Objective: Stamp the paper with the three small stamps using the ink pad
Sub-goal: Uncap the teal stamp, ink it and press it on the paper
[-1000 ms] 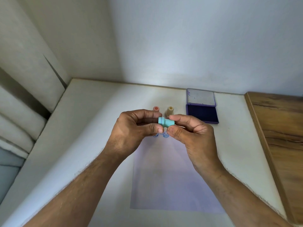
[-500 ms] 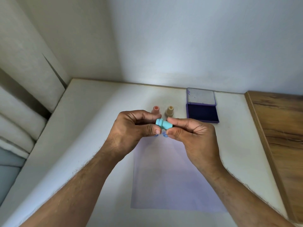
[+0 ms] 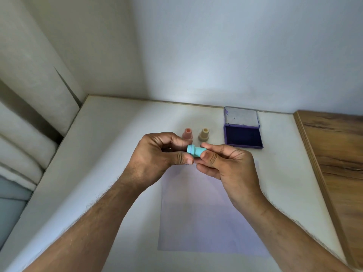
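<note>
My right hand point(image 3: 229, 165) pinches a small teal stamp point(image 3: 195, 150) between thumb and fingers, lying sideways above the far edge of the pale lilac paper point(image 3: 206, 213). My left hand point(image 3: 157, 156) has its thumb and curled forefinger round the stamp's wide left end. A pink stamp point(image 3: 187, 134) and a beige stamp point(image 3: 204, 134) stand upright just beyond my hands. The purple ink pad point(image 3: 243, 137) lies to their right, its lid point(image 3: 241, 119) folded back. My hands hide any marks on the paper's far edge.
The white table point(image 3: 117, 154) ends at a wall behind and a padded white surface point(image 3: 29, 134) on the left. A wooden board point(image 3: 334, 154) borders the table on the right.
Both hands have risen slightly with the teal stamp, which has tilted a little. The two blue marks on the paper, seen earlier under my fingers, are now covered.
</note>
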Tool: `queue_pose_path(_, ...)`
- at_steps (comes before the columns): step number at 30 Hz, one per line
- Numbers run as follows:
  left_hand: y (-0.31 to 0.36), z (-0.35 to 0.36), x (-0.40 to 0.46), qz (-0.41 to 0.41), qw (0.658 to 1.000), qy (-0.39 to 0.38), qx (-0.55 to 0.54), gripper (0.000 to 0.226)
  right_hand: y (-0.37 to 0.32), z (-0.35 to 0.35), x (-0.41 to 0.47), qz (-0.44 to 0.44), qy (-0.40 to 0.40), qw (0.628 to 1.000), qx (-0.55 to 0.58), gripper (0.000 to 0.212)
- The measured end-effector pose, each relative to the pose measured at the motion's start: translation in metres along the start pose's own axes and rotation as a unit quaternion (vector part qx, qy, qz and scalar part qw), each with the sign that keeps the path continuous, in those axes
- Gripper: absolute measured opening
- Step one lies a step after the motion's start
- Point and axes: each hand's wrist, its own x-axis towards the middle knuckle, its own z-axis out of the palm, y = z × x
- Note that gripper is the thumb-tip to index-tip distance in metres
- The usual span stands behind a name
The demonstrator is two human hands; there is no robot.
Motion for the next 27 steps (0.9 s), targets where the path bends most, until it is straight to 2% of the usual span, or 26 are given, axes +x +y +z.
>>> queue_pose_path(10,0.017,0.004,-0.005,-0.018,0.998,0.025,0.048,0.035,-0.011,0.014,-0.005,-0.001,0.044,0.998,0.036,0.017)
queue_pose_path(13,0.017,0.002,-0.002,-0.024,0.993,0.101,0.05,0.025,-0.015,0.021,-0.002,-0.021,0.077,0.997,0.0,0.018)
queue_pose_path(15,0.013,0.0,0.001,-0.016,0.982,0.177,0.065,0.022,-0.018,0.027,0.005,-0.06,0.105,0.989,-0.089,0.022)
queue_pose_path(17,0.009,-0.003,0.004,-0.008,0.967,0.234,0.096,0.022,-0.019,0.035,0.015,-0.123,0.116,0.963,-0.208,0.019)
queue_pose_path(20,0.007,-0.007,0.004,-0.01,0.952,0.267,0.148,0.028,-0.015,0.054,0.029,-0.19,0.091,0.91,-0.357,0.013)
queue_pose_path(25,0.005,-0.009,0.008,-0.018,0.937,0.278,0.209,0.037,-0.004,0.077,0.044,-0.212,0.042,0.837,-0.502,0.017)
queue_pose_path(27,0.002,-0.009,0.009,-0.023,0.936,0.275,0.221,0.04,-0.002,0.079,0.046,-0.197,0.04,0.821,-0.534,0.019)
